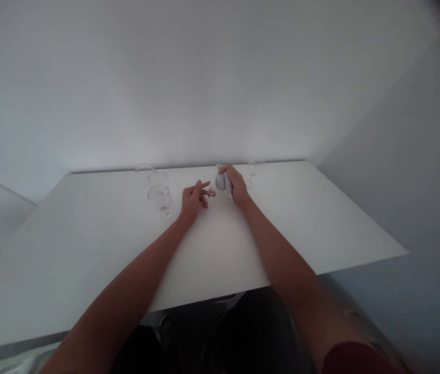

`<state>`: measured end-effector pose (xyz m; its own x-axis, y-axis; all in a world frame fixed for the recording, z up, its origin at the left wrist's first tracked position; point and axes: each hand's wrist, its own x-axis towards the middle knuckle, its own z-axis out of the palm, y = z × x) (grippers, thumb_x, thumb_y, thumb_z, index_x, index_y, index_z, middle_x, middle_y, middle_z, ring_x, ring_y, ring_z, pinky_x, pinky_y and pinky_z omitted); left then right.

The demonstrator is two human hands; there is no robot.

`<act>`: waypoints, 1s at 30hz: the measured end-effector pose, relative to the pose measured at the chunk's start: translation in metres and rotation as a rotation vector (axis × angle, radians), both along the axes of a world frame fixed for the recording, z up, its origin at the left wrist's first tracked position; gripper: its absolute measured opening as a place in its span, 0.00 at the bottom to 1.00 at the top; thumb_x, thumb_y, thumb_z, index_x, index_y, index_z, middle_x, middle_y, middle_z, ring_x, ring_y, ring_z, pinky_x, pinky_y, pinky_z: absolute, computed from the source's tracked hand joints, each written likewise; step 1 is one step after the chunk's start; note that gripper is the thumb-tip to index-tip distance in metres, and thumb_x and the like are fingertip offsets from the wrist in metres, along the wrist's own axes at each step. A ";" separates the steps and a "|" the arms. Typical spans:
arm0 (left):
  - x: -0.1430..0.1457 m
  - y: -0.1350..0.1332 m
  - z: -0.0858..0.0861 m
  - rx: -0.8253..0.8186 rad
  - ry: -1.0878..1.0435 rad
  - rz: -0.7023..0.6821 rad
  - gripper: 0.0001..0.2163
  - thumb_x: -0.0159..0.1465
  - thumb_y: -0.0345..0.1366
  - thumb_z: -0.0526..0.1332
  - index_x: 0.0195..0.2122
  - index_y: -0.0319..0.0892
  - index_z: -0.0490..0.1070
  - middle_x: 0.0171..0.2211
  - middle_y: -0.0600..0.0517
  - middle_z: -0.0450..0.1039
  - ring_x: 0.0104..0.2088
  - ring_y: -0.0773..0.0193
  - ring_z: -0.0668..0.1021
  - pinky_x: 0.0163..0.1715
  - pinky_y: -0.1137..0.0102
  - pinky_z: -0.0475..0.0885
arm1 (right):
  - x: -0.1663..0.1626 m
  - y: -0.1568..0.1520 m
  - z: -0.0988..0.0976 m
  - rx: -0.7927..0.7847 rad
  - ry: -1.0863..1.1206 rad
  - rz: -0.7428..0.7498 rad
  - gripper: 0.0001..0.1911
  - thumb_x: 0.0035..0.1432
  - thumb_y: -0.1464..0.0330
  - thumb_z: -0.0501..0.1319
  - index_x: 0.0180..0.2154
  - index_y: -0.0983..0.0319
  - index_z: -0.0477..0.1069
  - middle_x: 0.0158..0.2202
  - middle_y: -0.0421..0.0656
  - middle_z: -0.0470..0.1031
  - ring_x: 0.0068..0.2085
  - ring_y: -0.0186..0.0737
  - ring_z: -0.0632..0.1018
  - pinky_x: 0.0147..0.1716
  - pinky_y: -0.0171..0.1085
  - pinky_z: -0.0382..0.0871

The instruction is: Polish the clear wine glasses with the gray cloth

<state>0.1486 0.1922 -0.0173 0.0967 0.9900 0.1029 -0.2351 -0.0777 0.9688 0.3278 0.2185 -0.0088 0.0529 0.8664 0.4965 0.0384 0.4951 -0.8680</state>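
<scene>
Over the middle of the table, my left hand point(193, 201) is closed on the lower part of a clear stemmed glass point(212, 187), which lies tilted between my two hands. My right hand point(238, 185) grips a pale grey-white cloth point(228, 183) and presses it at the bowl of that glass. The fingers and cloth hide much of the glass. Left of my left hand stands another clear stemmed glass point(160, 198), apart from the hand, with more glass rims point(145, 167) behind it. Beyond my right hand is one more clear glass point(257, 163), faint against the wall.
The white table point(301, 218) runs back to a plain pale wall point(204, 93). Its front edge point(212, 300) crosses below my forearms. A side wall point(407, 156) rises at the right. Dark shapes point(220, 332) lie under the front edge.
</scene>
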 end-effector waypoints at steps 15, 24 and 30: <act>-0.002 -0.002 -0.003 0.045 0.030 0.106 0.38 0.61 0.70 0.61 0.39 0.31 0.85 0.19 0.47 0.76 0.12 0.71 0.66 0.09 0.73 0.53 | 0.011 -0.007 -0.002 -0.154 -0.095 0.342 0.30 0.70 0.40 0.54 0.53 0.56 0.76 0.35 0.40 0.74 0.33 0.38 0.71 0.34 0.37 0.66; -0.002 -0.001 0.000 -0.020 0.022 0.094 0.37 0.60 0.69 0.62 0.39 0.32 0.84 0.19 0.47 0.77 0.14 0.66 0.72 0.09 0.72 0.56 | 0.006 0.002 -0.008 -0.215 0.085 0.341 0.30 0.63 0.36 0.59 0.43 0.56 0.75 0.33 0.40 0.71 0.33 0.40 0.70 0.32 0.38 0.68; -0.001 0.000 -0.001 -0.019 0.076 0.114 0.39 0.64 0.69 0.57 0.43 0.31 0.85 0.21 0.45 0.79 0.12 0.70 0.65 0.10 0.72 0.56 | 0.004 0.000 -0.009 -0.193 0.037 0.238 0.33 0.66 0.36 0.56 0.52 0.56 0.75 0.35 0.40 0.72 0.33 0.40 0.71 0.34 0.38 0.69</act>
